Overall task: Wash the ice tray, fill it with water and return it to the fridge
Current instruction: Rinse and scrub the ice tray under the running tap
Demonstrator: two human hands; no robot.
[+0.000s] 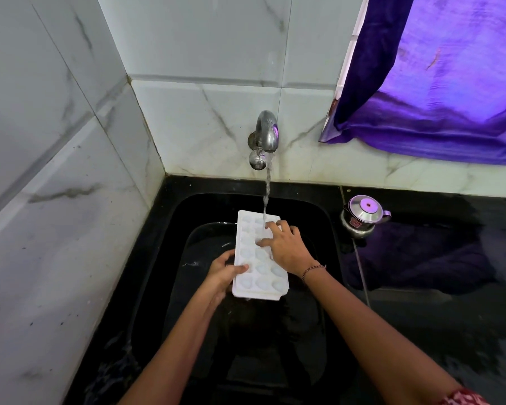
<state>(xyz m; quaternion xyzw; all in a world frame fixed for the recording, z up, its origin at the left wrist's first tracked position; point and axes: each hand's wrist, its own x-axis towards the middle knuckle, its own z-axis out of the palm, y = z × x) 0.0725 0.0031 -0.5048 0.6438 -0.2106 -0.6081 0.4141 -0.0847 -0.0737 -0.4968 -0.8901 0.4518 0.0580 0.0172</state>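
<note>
A white ice tray (251, 258) with rounded cups is held face up over the black sink (322, 229). My left hand (224, 273) grips its near left edge, thumb on top and fingers underneath. My right hand (285, 247) lies on the tray's right side with fingers spread into the cups. A stream of water (267, 188) falls from the steel tap (265, 135) onto the tray's far end, just by my right fingertips.
A small steel pot with a lid (362, 216) stands on the black counter (450, 258) right of the sink. A purple curtain (438, 74) hangs over the upper right. White marble tiles (56, 171) close the left side and the back.
</note>
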